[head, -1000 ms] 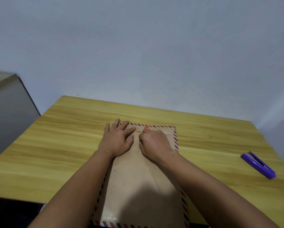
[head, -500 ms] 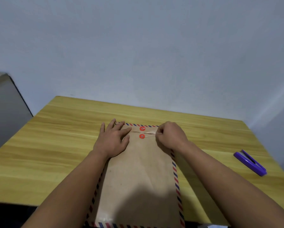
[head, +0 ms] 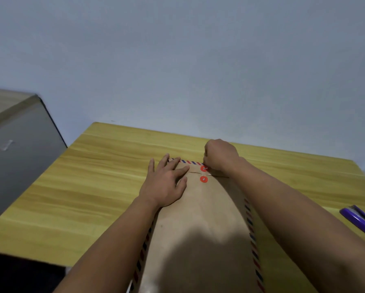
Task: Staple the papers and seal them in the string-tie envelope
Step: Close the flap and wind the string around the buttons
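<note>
A brown string-tie envelope [head: 200, 225] with a red-and-blue striped border lies lengthwise on the wooden table [head: 92, 187], its flap end away from me. Two red button discs sit near the flap, an upper disc [head: 204, 168] and a lower disc [head: 203, 179]. My left hand [head: 166, 182] lies flat with fingers spread on the envelope's upper left part. My right hand [head: 220, 156] is closed just beyond the upper disc, fingertips pinched at it; the thin string there is barely visible. The papers are not in sight.
A purple stapler [head: 360, 220] lies at the table's right edge. A grey cabinet [head: 18, 149] stands to the left of the table. A pale wall rises behind the table's far edge.
My right hand moved from the right of the discs up to the far side of the upper disc. The left hand stayed flat on the envelope. The view shifted to the right.
</note>
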A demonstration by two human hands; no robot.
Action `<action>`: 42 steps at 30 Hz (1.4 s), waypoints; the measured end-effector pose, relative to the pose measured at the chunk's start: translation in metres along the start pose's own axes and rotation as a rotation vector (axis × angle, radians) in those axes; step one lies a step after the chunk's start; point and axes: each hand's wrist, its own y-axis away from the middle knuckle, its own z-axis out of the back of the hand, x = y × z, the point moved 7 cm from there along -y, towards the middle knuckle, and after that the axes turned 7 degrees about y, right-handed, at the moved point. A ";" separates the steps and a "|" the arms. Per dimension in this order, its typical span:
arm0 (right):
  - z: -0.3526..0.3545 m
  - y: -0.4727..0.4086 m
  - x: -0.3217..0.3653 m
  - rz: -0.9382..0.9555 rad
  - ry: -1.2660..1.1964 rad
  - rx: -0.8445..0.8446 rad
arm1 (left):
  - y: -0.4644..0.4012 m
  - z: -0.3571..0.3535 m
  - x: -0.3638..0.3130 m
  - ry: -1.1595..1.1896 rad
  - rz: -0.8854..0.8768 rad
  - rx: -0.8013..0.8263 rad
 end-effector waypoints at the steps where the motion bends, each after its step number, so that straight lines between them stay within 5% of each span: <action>1: 0.001 0.000 0.008 0.019 0.012 0.000 | 0.000 0.000 0.000 -0.003 0.003 0.005; 18: -0.009 0.102 0.052 0.253 -0.006 -0.207 | 0.000 -0.001 0.001 -0.005 0.015 0.005; 34: -0.009 0.069 -0.044 -0.049 -0.099 -0.135 | 0.000 0.000 0.002 0.001 0.016 0.007; 42: 0.006 0.033 0.013 0.343 0.046 -0.193 | 0.000 -0.001 0.002 -0.005 0.010 -0.004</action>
